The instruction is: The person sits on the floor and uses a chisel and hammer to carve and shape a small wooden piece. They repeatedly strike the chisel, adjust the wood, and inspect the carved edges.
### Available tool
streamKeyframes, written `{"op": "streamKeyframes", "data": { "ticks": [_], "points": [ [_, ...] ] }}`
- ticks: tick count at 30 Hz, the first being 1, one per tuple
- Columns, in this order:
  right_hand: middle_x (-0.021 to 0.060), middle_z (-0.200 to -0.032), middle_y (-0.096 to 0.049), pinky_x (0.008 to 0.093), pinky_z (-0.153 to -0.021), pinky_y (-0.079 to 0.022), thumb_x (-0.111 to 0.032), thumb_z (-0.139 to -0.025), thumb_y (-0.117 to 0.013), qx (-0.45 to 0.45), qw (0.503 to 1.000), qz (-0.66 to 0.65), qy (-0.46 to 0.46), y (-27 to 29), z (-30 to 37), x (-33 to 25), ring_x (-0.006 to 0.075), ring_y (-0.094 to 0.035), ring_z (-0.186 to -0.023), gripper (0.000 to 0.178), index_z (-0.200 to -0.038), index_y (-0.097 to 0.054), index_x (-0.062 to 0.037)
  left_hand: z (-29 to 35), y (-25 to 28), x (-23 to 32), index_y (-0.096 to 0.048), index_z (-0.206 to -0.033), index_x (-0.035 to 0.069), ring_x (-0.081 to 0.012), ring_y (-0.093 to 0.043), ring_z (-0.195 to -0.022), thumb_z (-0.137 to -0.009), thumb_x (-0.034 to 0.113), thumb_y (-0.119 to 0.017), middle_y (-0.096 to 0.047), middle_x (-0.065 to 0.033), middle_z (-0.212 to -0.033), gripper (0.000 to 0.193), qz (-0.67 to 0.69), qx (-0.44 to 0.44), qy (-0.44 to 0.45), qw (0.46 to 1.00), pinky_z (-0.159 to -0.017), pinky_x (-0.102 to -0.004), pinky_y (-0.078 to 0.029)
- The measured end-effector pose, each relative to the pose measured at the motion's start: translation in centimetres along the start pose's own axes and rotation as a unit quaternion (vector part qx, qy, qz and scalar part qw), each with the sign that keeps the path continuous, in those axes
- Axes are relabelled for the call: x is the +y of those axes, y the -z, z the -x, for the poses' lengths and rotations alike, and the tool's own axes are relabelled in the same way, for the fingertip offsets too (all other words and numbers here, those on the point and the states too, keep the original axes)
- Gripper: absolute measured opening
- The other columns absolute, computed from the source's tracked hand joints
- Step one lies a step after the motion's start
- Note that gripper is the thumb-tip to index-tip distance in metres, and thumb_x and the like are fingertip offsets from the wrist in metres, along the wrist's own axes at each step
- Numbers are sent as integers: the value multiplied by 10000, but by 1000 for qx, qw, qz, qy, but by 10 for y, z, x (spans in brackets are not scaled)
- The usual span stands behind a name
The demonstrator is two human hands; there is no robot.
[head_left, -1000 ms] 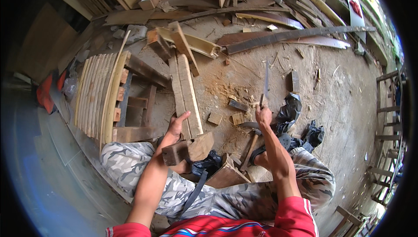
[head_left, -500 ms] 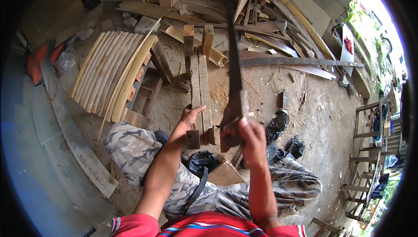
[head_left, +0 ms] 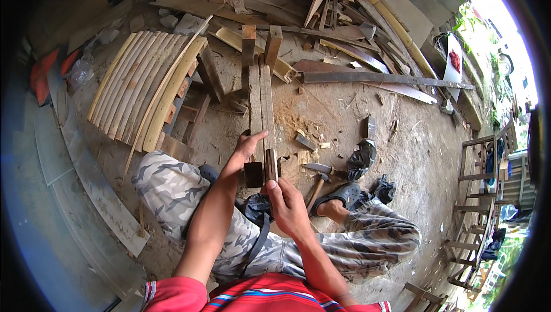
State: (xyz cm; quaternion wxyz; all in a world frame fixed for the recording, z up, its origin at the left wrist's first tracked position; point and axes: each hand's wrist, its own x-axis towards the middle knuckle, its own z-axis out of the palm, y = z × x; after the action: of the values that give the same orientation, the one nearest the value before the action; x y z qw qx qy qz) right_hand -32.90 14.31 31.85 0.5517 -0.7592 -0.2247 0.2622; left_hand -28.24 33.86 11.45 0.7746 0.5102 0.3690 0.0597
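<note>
In front of me two narrow wooden bars (head_left: 255,105) lie side by side, pointing away from me, on a low wooden stand with uprights (head_left: 273,45) at its far end. My left hand (head_left: 248,144) grips the bars from the left, thumb laid across their top. My right hand (head_left: 288,206) is closed round the handle of a handsaw (head_left: 271,166), which stands on edge over the near end of the bars. The saw's blade is seen edge-on, in line with the bars, so its teeth and any contact with the wood are hidden.
A hammer (head_left: 317,188) and wood offcuts (head_left: 306,141) lie on the dirt floor, right of the bars. A slatted curved wooden piece (head_left: 143,91) stands left. Planks and bamboo (head_left: 396,31) are heaped at the far right. A wooden ladder-like frame (head_left: 476,209) is along the right.
The handsaw has swung from the right of the bars leftward to over them, turning edge-on. My right hand has moved left and nearer with it. My left hand stays on the bars.
</note>
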Motion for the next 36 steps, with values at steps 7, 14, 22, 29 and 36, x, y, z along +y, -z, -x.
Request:
{"op": "streamKeyframes", "data": {
  "ticks": [7, 14, 22, 29, 36],
  "points": [
    [121, -719, -518, 353, -624, -423, -296, -1034, -471, -25, 995, -51, -79, -9, 25, 43, 214, -474, -638, 316, -1029, -591, -4, -11, 5, -9, -689, -922, 9, -135, -508, -622, -744, 453, -792, -582, -28, -727, 489, -33, -3, 14, 999, -612, -326, -446],
    [58, -869, -630, 275, -712, -454, -321, -1066, -396, -15, 985, -155, -73, -20, 17, 99, 125, -559, -775, 391, -1039, -618, 0, -15, 9, -16, -660, -1089, 0, -164, -594, -771, -815, 342, -752, -653, -64, -922, 448, 10, -29, 47, 998, -720, -333, -491],
    [66, -932, -636, 284, -769, -459, -398, -1062, -375, -14, 989, -120, -84, -33, 8, 130, 134, -562, -839, 462, -1077, -603, 4, 6, -2, 6, -671, -1135, 9, -158, -609, -895, -838, 330, -715, -681, -58, -1004, 439, -7, -2, 18, 1000, -814, -336, -484],
    [185, -972, -586, 421, -799, -462, -391, -962, -571, 28, 998, -12, 53, -31, 9, 116, 322, -586, -859, 443, -1158, -554, 6, -1, 3, -1, -606, -1218, -25, -208, -614, -912, -777, 395, -753, -669, -114, -1058, 627, 14, -23, 16, 1000, -820, -336, -479],
    [237, -1039, -552, 504, -743, -512, -242, -876, -661, 24, 965, 260, -2, -20, 33, 107, 446, -601, -869, 438, -1198, -521, 20, -12, 7, -17, -635, -1166, -19, -195, -609, -892, -780, 419, -737, -675, -105, -1027, 592, 1, -16, 4, 1000, -808, -328, -476]
  ]
}}
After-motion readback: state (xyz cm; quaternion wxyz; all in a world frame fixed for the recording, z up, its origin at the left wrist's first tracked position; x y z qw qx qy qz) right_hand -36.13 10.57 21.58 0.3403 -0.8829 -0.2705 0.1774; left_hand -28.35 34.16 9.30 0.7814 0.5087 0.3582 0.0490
